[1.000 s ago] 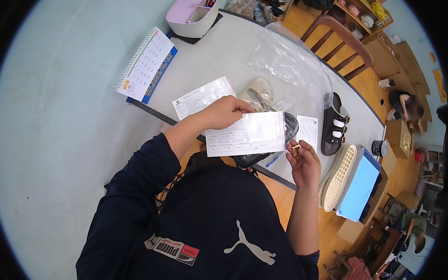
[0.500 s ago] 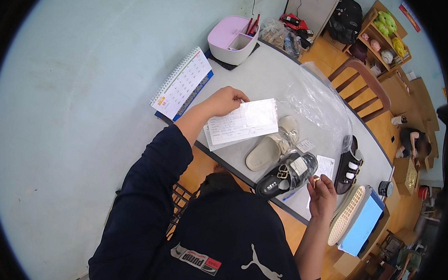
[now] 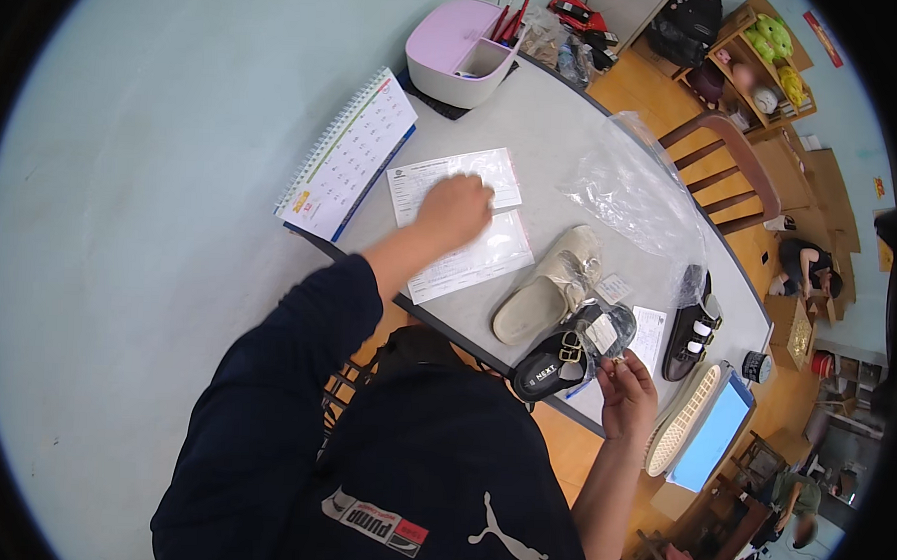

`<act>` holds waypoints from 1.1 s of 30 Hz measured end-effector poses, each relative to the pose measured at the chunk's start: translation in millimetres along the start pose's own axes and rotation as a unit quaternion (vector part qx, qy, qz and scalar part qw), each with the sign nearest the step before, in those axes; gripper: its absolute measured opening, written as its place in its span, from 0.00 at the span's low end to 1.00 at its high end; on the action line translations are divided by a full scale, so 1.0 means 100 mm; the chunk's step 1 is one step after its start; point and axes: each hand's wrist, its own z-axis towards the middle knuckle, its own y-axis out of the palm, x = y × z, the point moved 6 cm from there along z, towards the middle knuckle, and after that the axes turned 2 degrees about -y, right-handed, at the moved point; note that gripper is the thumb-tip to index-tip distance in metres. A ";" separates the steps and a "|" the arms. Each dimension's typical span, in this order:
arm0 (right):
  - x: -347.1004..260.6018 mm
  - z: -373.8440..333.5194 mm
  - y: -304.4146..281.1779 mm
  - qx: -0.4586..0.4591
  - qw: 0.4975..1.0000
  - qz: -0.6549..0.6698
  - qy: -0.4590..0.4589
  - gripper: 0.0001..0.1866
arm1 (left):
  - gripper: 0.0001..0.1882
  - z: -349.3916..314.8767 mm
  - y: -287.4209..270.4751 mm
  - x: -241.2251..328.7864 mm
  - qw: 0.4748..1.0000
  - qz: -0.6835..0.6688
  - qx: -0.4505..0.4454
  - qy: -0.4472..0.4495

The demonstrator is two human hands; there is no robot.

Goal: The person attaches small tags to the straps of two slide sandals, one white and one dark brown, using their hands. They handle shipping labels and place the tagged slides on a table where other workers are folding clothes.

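Two white printed forms (image 3: 474,265) lie partly apart on the table beside the wall. Over them rests my left hand (image 3: 454,210), its fingers curled and slightly blurred; whatever may be in its grasp is hidden. My right hand (image 3: 626,388) pinches its fingertips together at the edge of a black sandal (image 3: 543,372) with gold buckles. Clear plastic and a white label cover the sandal's far end. I cannot make out what the right fingertips hold. Against the black sandal lies a beige sandal (image 3: 527,308), also partly wrapped in clear plastic. A blue pen (image 3: 580,388) shows below the black sandal.
Crumpled clear plastic (image 3: 638,178) spreads across the far table. A dark strapped sandal (image 3: 688,336), an upturned pale sole (image 3: 685,418) and a blue folder (image 3: 712,432) line the right edge. A calendar (image 3: 349,161) and a lilac-lidded organizer (image 3: 453,55) stand by the wall. A wooden chair (image 3: 723,172) is beyond.
The forms, held up together in my left hand before, now lie spread apart on the table toward the wall. My right hand has shifted slightly left, closer to the black sandal.
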 end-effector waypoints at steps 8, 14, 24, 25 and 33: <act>0.03 -0.02 0.25 -0.054 0.998 -0.016 0.016 0.11 | 0.35 -0.12 0.37 0.54 0.993 -0.020 0.067 -0.090; 0.05 -0.05 0.29 -0.087 0.995 -0.026 0.047 0.10 | 0.34 -0.06 0.40 0.54 0.993 -0.016 -0.002 -0.116; -0.03 -0.08 1.05 -0.187 0.952 -0.234 -0.068 0.11 | 0.36 -0.86 -0.17 0.66 0.956 -0.172 0.190 0.142; -0.05 -0.10 1.20 -0.210 0.940 -0.256 -0.089 0.11 | 0.35 -0.92 -0.19 0.73 0.953 -0.183 0.183 0.156; -0.07 -0.20 1.65 -0.187 0.833 -0.478 -0.205 0.12 | 0.34 -1.08 -0.32 0.96 0.926 -0.260 0.196 0.191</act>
